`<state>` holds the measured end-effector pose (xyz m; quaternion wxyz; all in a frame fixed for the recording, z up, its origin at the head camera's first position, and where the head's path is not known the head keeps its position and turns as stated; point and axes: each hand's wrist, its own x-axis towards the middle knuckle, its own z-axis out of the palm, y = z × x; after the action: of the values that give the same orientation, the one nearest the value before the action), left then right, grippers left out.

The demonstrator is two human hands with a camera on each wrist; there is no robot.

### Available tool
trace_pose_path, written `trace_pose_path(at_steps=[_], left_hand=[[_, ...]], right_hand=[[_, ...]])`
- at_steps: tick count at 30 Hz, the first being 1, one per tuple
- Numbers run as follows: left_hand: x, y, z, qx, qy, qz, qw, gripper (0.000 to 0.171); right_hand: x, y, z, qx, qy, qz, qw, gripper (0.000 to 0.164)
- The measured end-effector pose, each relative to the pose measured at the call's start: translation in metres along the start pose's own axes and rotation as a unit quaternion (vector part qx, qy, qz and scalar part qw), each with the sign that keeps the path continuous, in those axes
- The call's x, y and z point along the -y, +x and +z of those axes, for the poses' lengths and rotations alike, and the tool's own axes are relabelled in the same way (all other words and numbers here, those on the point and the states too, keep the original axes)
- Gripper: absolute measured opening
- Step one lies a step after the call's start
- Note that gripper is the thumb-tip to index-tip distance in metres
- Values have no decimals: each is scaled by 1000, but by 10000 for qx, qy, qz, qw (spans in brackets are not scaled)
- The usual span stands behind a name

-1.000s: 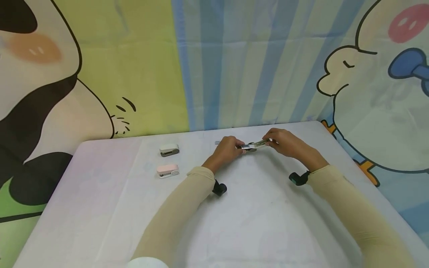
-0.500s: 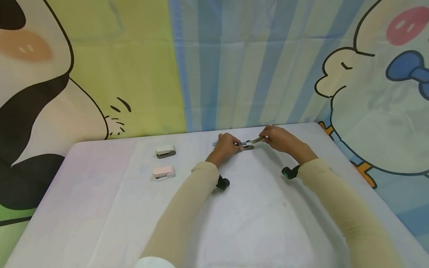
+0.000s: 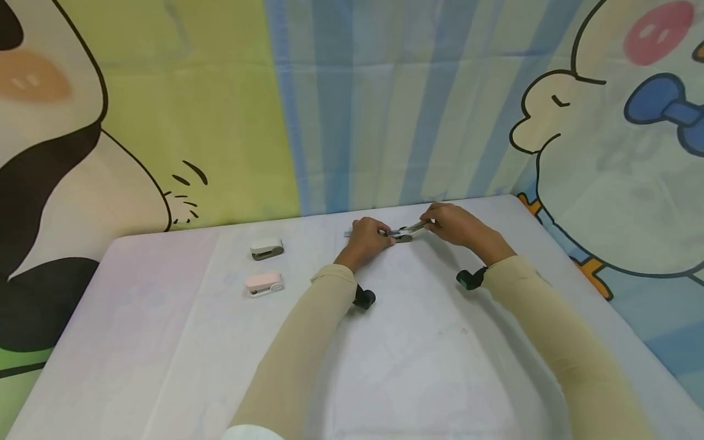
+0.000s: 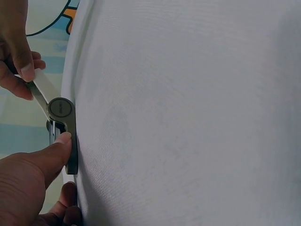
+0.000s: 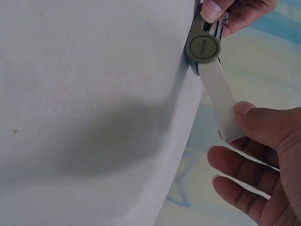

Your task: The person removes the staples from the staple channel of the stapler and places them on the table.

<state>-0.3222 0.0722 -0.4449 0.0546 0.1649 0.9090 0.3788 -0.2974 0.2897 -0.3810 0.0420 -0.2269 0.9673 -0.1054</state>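
Note:
An unfolded stapler (image 5: 202,47) with a grey-green round hinge and a white top arm is held between both hands at the table's far edge. My left hand (image 4: 28,183) grips its base, with the thumb on the part beside the metal staple channel (image 4: 55,131). With thumb and fingers, my right hand (image 5: 273,146) pinches the free end of the white top arm (image 5: 218,99); its lower fingers stand apart from it. In the head view the stapler lies between the left hand (image 3: 367,238) and the right hand (image 3: 453,226), its top arm swung away from the base.
To the left on the white-covered table (image 3: 220,366) stand a white-and-grey stapler (image 3: 266,249) and a pink stapler (image 3: 264,283). A small grey strip (image 3: 348,234) shows beside the left hand. A printed cartoon curtain (image 3: 368,104) hangs behind the far edge.
The head view has shifted, so the table things sit slightly further left. Both hands keep their hold on the stapler; its top arm looks tilted a little more from the base.

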Motion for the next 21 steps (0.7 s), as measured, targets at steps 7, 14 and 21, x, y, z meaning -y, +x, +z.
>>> trace_pose_path(at_steps=[7,14,21], left_hand=[[9,-1,-6,247,-362,-64,9990,37],[5,-5,-30,68,-554,206,9982,52],[6,-13,-64,-59,-417,309,9986,42]], right_hand=[[13,3,-1,-178,-507,-175,9984,35],[35,7,-8,-869,-371,-914,9913,43],[63,21,-6,-926,97,-945,9912,47]])
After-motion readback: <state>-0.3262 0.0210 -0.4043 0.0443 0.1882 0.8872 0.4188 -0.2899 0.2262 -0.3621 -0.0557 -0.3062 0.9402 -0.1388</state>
